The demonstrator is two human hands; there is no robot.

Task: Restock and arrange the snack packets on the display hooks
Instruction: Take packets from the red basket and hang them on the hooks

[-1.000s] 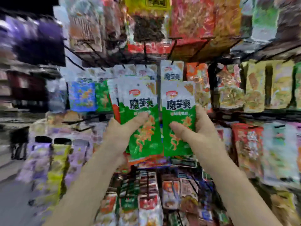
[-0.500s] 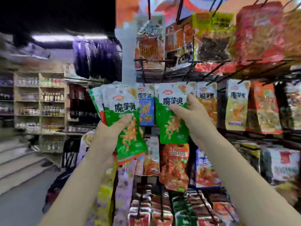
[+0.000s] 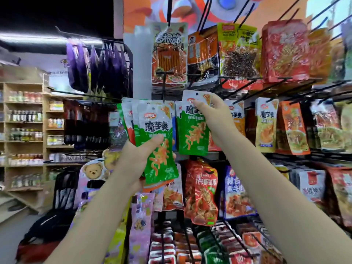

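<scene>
**Single packet lifted toward its hook**

Head view: raised since the earlier frame, the right hand (image 3: pixel 215 119) pinches a green packet (image 3: pixel 192 130) upright, its hole just below-right of the hook (image 3: pixel 163 86). The left hand (image 3: pixel 137 159) grips the spare stack (image 3: pixel 152 138), lower left.

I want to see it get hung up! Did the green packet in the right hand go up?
Yes. The right hand lifted its single green packet upward on the rack: its top now reaches the hook row under the upper packets, well above the left hand's stack.
</scene>
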